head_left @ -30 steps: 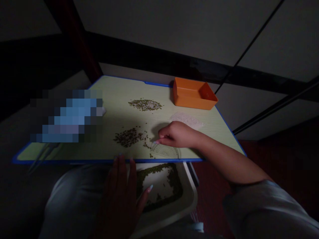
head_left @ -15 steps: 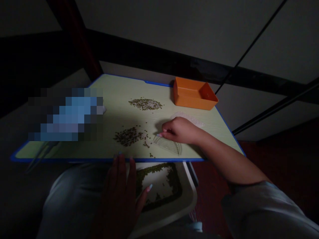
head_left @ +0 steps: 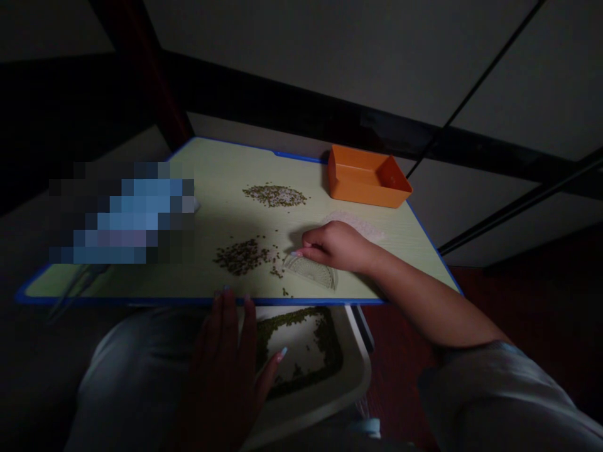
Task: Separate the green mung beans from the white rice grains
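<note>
My right hand (head_left: 336,247) rests on the pale green table top (head_left: 221,213), its fingers closed on a clear plastic protractor (head_left: 311,274) that lies flat on the table. Just left of the protractor lies a pile of dark green beans (head_left: 241,256), with a few stray beans near the front edge. My left hand (head_left: 230,370) is below the table edge, fingers stretched out, against the rim of a white tray (head_left: 346,389) on my lap. Green beans (head_left: 301,351) line that tray.
A mixed pile of beans and rice (head_left: 274,195) lies farther back. A patch of white rice (head_left: 355,225) sits behind my right hand. An orange tray (head_left: 365,177) stands at the back right corner. A blurred blue patch (head_left: 125,213) covers the left side. Tweezers (head_left: 75,285) lie front left.
My right hand has slid the protractor away from the front edge, up and a little left toward the dark bean pile. The left hand has stayed by the tray.
</note>
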Action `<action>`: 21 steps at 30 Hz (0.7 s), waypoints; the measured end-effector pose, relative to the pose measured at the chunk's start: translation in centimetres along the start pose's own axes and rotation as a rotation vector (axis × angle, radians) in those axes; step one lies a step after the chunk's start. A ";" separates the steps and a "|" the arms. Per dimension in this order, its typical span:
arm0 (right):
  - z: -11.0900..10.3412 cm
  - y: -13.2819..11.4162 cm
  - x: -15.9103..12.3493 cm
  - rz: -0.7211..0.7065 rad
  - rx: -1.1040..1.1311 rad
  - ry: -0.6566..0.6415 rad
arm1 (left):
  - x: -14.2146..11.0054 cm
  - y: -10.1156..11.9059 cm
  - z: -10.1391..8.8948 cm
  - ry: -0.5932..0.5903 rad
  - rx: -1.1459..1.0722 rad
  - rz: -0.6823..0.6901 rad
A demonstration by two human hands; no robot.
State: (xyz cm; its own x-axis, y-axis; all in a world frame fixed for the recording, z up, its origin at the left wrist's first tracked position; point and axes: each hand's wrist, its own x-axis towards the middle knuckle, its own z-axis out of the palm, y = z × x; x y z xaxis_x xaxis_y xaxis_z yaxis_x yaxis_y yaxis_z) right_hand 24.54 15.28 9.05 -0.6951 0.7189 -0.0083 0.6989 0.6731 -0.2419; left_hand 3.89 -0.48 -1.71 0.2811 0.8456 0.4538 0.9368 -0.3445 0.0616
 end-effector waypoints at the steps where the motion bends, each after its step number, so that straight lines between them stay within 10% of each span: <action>1: 0.0 0.0 0.0 0.002 0.002 0.006 | 0.0 0.0 0.0 0.001 0.001 0.000; 21: -0.1 -0.1 -0.1 -0.089 0.143 -0.018 | 0.1 0.1 -0.1 -0.006 0.007 0.012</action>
State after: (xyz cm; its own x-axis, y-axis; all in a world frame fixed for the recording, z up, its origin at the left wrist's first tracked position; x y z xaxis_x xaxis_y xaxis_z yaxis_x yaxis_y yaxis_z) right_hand 24.49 15.16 9.18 -0.7571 0.6533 0.0024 0.6040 0.7015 -0.3783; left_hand 4.02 -0.46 -1.56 0.2932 0.8438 0.4494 0.9348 -0.3517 0.0505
